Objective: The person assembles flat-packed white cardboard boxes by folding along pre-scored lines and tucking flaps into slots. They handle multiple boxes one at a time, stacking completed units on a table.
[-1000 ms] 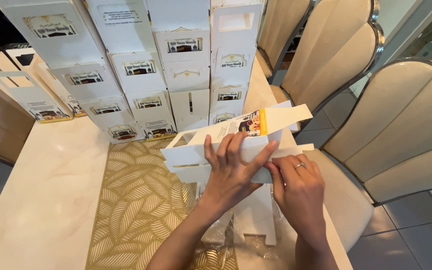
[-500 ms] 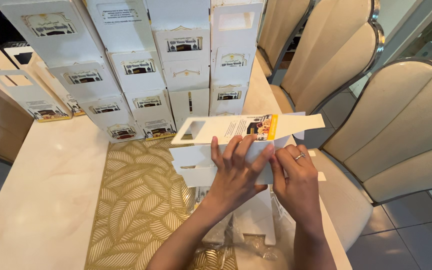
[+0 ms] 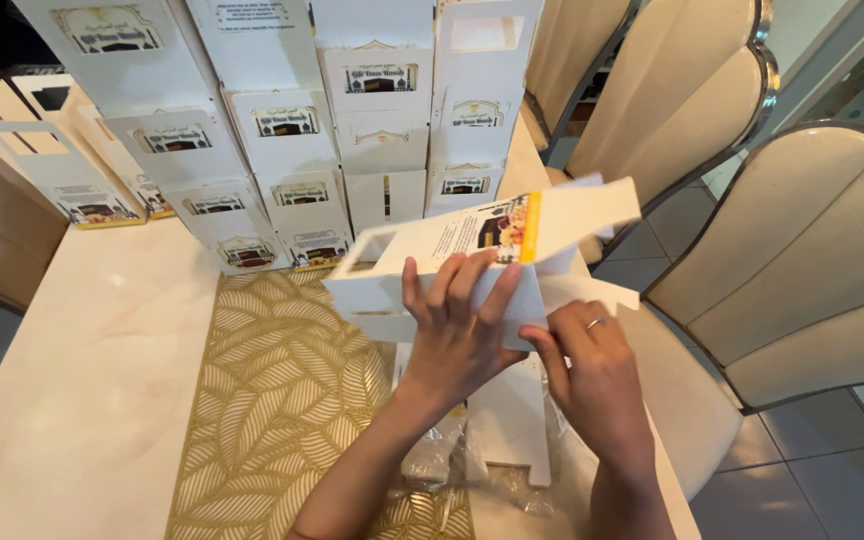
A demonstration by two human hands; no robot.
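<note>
A white cardboard carrier box (image 3: pixel 422 262) with a cut-out handle and an orange-and-picture printed panel lies on its side in the air over the table. My left hand (image 3: pixel 457 335) spreads its fingers flat across the box's near side and holds it. My right hand (image 3: pixel 592 370), a ring on one finger, pinches a white bottom flap at the box's right end. Other flaps stick out to the right, unfolded.
Several assembled white carrier boxes (image 3: pixel 282 140) stand in rows at the back of the white table (image 3: pixel 82 370). A gold leaf-pattern mat (image 3: pixel 282 400) lies under my arms. Clear plastic wrap and flat white card (image 3: pixel 497 440) lie near the edge. Cream chairs (image 3: pixel 812 260) stand on the right.
The box has tilted and shifted slightly up and left between my hands. My right hand has moved in under the box's right end onto a flap.
</note>
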